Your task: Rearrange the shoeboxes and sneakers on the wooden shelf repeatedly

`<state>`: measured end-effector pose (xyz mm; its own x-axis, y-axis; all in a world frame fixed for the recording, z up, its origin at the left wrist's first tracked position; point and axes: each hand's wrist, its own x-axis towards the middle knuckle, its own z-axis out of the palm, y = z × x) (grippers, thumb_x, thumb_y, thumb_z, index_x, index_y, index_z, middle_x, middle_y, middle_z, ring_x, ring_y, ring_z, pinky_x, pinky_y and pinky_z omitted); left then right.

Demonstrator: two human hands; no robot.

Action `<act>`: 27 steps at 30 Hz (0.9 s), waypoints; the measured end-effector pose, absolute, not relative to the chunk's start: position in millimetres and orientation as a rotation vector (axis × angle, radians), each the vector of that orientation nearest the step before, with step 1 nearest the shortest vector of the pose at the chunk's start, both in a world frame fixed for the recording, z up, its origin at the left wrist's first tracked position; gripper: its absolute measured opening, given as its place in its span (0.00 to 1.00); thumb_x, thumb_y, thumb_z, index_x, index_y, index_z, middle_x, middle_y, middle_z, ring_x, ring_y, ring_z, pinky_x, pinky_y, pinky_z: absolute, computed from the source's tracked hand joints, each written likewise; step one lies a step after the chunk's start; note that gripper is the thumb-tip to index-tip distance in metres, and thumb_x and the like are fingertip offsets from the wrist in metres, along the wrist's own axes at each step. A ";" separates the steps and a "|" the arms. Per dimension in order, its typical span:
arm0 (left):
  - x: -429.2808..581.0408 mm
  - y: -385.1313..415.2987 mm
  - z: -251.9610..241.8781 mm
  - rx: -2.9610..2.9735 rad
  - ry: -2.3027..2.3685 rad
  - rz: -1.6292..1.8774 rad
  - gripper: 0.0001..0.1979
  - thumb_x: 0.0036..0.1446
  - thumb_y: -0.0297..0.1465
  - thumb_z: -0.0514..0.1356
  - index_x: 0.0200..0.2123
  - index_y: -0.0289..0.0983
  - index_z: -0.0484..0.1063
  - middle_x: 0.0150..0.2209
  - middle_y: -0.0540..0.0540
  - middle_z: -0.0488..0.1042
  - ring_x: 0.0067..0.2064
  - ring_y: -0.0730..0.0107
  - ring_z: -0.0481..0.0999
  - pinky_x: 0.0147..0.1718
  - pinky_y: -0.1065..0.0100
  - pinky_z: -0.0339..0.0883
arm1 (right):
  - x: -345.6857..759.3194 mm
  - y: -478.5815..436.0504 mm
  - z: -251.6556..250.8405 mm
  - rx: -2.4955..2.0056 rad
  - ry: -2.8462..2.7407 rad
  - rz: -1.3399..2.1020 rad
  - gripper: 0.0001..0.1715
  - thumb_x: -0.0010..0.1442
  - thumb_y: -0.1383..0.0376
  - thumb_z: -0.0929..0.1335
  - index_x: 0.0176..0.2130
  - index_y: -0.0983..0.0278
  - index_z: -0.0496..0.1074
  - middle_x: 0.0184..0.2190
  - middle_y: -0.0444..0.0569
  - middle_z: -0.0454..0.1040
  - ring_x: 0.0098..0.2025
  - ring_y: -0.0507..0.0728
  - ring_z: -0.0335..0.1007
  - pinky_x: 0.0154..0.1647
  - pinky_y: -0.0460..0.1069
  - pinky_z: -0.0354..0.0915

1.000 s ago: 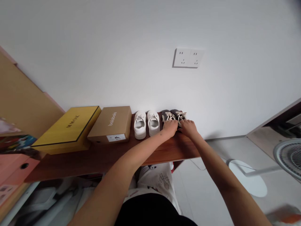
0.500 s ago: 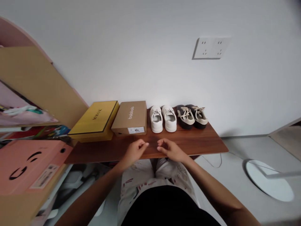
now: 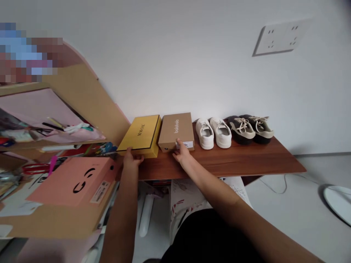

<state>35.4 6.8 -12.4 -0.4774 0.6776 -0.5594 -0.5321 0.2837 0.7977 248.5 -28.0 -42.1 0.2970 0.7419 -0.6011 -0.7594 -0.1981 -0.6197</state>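
Note:
My left hand (image 3: pixel 131 159) is at the near edge of the yellow box (image 3: pixel 141 131) marked MMOK, one finger over the lid's edge and the thumb low at its front. At the front of the brown balabala box (image 3: pixel 175 128), my right hand (image 3: pixel 181 151) has a finger up on the lid's edge by the white label and the other fingers lower. Both boxes are closed and lie side by side on a dark wood board (image 3: pixel 219 162). Right of them stand a pair of white sneakers (image 3: pixel 214 135) and a pair of dark sneakers with cream laces (image 3: pixel 251 129).
A pink box (image 3: pixel 74 179) lies on a cluttered desk (image 3: pixel 60 221) at the left, beside wooden shelving (image 3: pixel 82 87). The wall behind carries a double socket (image 3: pixel 282 38). A white round base (image 3: pixel 338 202) and a cable rest on the floor at the right.
My hands have moved from above the board's front to the two boxes, left to the yellow one, right to the brown one. The view has turned left.

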 end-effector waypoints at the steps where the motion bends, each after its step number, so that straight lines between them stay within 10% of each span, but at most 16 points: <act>1: 38.2 6.7 -12.1 0.186 1.477 1.472 0.10 0.52 0.32 0.62 0.37 0.41 0.64 0.34 0.51 0.66 0.32 0.72 0.69 0.33 0.65 0.71 | 248.0 -28.3 -39.5 -1.175 0.119 1.336 0.31 0.49 0.53 0.75 0.50 0.62 0.68 0.45 0.52 0.74 0.49 0.60 0.72 0.46 0.55 0.73; 11: 39.5 -44.3 -26.5 1.785 1.953 1.669 0.18 0.47 0.37 0.69 0.35 0.39 0.63 0.44 0.40 0.68 0.56 0.47 0.66 0.60 0.46 0.59 | 279.6 -75.1 -29.6 -1.438 -1.025 0.424 0.37 0.54 0.59 0.74 0.58 0.66 0.59 0.50 0.58 0.70 0.52 0.62 0.65 0.55 0.56 0.64; 17: 37.8 -49.1 -34.7 2.342 1.837 0.969 0.01 0.56 0.29 0.58 0.32 0.40 0.67 0.41 0.38 0.66 0.52 0.43 0.65 0.59 0.42 0.54 | 289.3 -65.9 -33.7 -1.701 -1.994 -0.141 0.21 0.69 0.70 0.58 0.57 0.64 0.67 0.47 0.60 0.68 0.47 0.64 0.61 0.47 0.57 0.59; 27: 36.9 -36.6 -70.0 2.201 1.761 0.818 0.05 0.51 0.26 0.60 0.27 0.40 0.66 0.34 0.42 0.64 0.49 0.47 0.66 0.58 0.48 0.56 | 293.7 -84.7 -89.5 -1.745 -2.139 -0.201 0.18 0.70 0.71 0.56 0.49 0.63 0.71 0.42 0.56 0.70 0.42 0.61 0.61 0.41 0.54 0.56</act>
